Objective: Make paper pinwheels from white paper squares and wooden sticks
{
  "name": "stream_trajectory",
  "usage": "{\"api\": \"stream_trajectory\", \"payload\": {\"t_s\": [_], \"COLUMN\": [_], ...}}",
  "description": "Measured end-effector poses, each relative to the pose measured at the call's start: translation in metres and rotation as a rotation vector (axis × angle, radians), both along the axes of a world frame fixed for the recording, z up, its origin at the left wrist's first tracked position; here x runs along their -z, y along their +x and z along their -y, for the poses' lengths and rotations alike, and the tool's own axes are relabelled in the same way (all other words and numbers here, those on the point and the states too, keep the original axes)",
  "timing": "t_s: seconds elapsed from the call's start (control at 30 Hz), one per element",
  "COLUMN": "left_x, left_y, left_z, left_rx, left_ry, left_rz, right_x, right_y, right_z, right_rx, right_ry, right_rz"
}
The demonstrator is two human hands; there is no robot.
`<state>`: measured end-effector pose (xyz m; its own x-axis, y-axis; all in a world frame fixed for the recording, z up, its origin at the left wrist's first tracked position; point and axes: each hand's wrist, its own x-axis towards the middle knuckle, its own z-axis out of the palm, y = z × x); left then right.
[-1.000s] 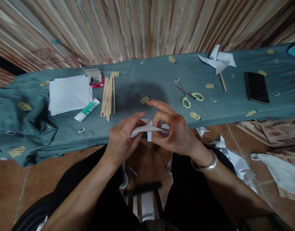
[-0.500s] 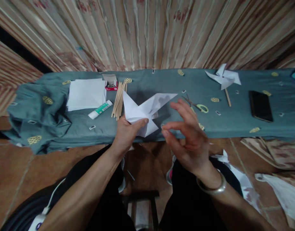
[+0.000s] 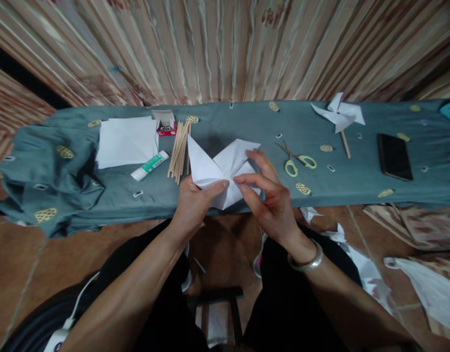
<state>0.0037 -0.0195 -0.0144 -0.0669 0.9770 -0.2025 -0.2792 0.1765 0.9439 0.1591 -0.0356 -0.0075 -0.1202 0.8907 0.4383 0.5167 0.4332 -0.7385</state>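
Observation:
A white paper pinwheel [image 3: 203, 166] with folded blades is held over the table's near edge. My left hand [image 3: 193, 200] grips it from the lower left, its thumb pressed near the centre. At the pinwheel's right side, my right hand [image 3: 271, 200] has thumb and index finger pinched close to the centre. Whatever lies between those fingertips is too small to make out. Its other fingers touch the upper right blade. Just left of the pinwheel lies a bundle of thin wooden sticks [image 3: 178, 151]. To the right are scissors [image 3: 296, 160] with yellow-green handles.
On the green cloth [image 3: 243, 122] lie a stack of white paper [image 3: 125, 142], a glue stick [image 3: 150, 165] and an open red box [image 3: 166, 129] of small metallic pieces. Farther right are another pinwheel [image 3: 338, 115] on a stick and a black phone [image 3: 394, 157]. Paper scraps [image 3: 362, 264] litter the floor.
My right hand has moved left from beside the pinwheel to its centre, and its fingers now touch the paper. The upper right blade is bent inward. My left hand keeps its grip.

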Motion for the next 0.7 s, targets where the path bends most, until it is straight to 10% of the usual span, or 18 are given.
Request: {"api": "stream_trajectory", "payload": {"t_s": [0.7], "left_x": [-0.0011], "left_y": [0.0027], "left_z": [-0.0008], "left_rx": [-0.017], "left_ry": [0.063], "left_rz": [-0.209], "right_x": [0.0025], "right_y": [0.0], "right_z": [-0.0013], "right_rx": [0.048], "right_ry": [0.016], "right_rz": [0.069]}}
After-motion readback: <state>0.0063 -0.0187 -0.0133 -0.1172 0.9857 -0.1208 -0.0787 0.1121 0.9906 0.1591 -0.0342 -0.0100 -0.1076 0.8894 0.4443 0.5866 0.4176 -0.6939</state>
